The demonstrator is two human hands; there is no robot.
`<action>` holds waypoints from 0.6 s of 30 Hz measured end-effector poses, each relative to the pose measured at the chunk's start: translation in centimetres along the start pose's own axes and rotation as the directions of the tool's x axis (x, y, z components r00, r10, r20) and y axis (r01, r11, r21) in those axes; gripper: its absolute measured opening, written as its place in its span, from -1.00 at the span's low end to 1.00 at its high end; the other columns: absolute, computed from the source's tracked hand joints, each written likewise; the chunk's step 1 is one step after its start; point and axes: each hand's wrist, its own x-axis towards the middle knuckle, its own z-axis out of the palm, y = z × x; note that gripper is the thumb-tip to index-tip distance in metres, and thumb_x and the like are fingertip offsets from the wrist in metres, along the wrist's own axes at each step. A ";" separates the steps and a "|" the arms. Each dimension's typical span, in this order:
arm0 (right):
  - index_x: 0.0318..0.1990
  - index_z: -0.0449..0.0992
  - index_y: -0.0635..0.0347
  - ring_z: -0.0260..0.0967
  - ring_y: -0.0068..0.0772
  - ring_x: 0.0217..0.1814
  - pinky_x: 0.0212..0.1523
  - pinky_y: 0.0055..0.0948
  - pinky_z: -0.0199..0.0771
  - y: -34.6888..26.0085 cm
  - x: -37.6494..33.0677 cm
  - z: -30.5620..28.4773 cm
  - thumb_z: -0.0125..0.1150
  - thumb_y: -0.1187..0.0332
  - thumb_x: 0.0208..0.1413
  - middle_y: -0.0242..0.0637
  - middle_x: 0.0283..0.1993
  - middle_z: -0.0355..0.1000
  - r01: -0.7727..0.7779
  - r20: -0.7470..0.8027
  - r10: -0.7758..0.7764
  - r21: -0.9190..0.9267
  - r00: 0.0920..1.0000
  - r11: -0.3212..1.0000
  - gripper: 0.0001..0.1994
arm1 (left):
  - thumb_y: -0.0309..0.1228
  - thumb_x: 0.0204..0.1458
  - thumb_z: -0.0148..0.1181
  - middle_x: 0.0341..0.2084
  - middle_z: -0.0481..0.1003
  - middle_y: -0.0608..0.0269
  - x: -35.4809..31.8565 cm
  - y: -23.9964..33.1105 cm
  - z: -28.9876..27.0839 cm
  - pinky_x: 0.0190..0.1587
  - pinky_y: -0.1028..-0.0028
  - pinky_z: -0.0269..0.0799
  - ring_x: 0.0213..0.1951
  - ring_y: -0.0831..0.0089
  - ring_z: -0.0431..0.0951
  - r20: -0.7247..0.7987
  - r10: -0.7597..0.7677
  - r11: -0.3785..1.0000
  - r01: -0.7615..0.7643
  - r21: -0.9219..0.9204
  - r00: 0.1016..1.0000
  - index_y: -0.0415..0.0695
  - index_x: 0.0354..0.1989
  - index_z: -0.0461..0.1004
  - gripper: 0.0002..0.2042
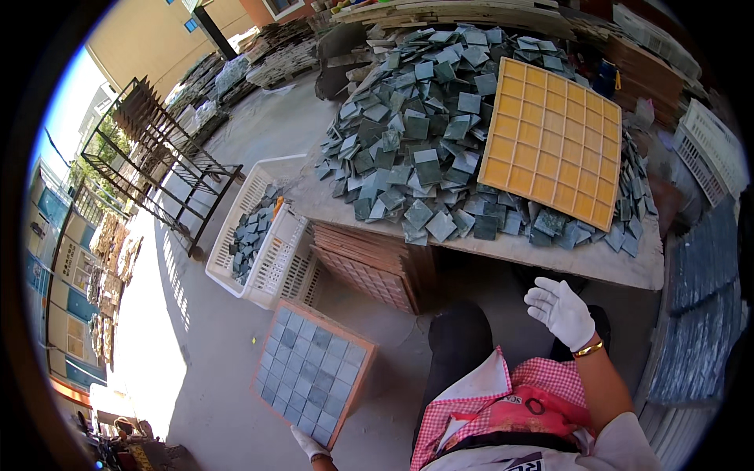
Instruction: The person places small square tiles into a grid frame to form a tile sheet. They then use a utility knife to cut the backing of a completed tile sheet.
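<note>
My left hand (309, 445), in a white glove, grips the lower corner of a tray filled with grey-green stone tiles (316, 363). Neat rows of square tiles fill its reddish-brown frame. Some of the left fingers are hidden beneath the tray. My right hand (562, 314), also gloved, hovers just off the table's front edge with nothing in it and its fingers stretched out. Closest to it on the table, an empty yellow grid tray (556, 137) lies tilted on a big heap of loose square stone tiles (424, 149).
A white plastic crate (224, 263) of tile pieces stands left of the table (314, 188). Brown grid trays (369, 271) are stacked under the table's edge. A metal rack (169, 157) stands farther left. Dark slabs (699, 302) are piled at right, below another white crate (711, 149).
</note>
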 end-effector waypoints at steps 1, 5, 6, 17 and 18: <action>0.16 0.28 0.26 0.39 -0.24 0.07 0.06 -0.25 0.43 -0.7 0.8 -0.1 -0.20 0.07 0.33 -0.15 0.02 0.43 0.079 -0.037 -0.078 0.031 0.996 0.996 -0.54 | 0.26 0.09 -0.20 0.35 0.01 0.07 -0.5 0.4 0.9 0.31 0.27 0.03 0.31 0.13 0.11 0.009 -0.007 1.000 0.007 0.004 1.000 -0.17 0.39 -0.10 -0.14; 0.21 0.19 0.26 0.34 -0.21 0.12 0.08 -0.27 0.44 -2.2 7.4 0.4 -0.05 0.08 0.29 -0.14 0.14 0.30 0.288 -0.241 -0.238 0.200 0.941 0.936 -0.50 | 0.21 0.12 -0.19 0.29 0.12 0.03 1.5 0.0 -1.0 0.26 0.23 0.13 0.26 0.13 0.21 0.039 -0.089 0.994 0.092 -0.061 0.995 -0.16 0.35 0.01 -0.21; 0.23 0.17 0.28 0.31 -0.19 0.14 0.10 -0.25 0.43 -2.7 8.6 0.2 -0.03 0.08 0.28 -0.11 0.19 0.26 0.327 -0.257 -0.261 0.260 0.930 0.909 -0.48 | 0.17 0.14 -0.17 0.26 0.18 0.01 1.9 -0.2 -1.2 0.23 0.22 0.18 0.23 0.13 0.25 0.047 -0.114 0.991 0.118 -0.071 0.992 -0.17 0.33 0.06 -0.25; 0.34 -0.14 0.39 0.13 -0.08 0.23 0.10 -0.17 0.33 -7.7 13.2 1.4 0.11 -0.12 0.10 -0.03 0.34 -0.03 0.377 -0.356 -0.205 0.526 0.912 0.762 -0.10 | -0.15 0.16 0.10 0.09 0.30 -0.36 -2.7 7.3 7.0 0.20 0.05 0.21 0.15 -0.15 0.28 -0.149 0.691 0.609 -0.460 0.646 0.707 -0.38 0.11 0.33 -0.48; 0.25 0.11 0.32 0.18 -0.14 0.20 0.11 -0.16 0.33 -7.7 13.0 1.3 0.11 -0.14 0.08 -0.10 0.29 0.10 0.343 -0.355 -0.164 0.532 0.920 0.774 -0.22 | -0.16 0.16 0.10 0.07 0.31 -0.35 -3.7 8.0 8.0 0.20 0.06 0.22 0.14 -0.14 0.29 -0.114 0.757 0.540 -0.519 0.662 0.643 -0.38 0.11 0.33 -0.49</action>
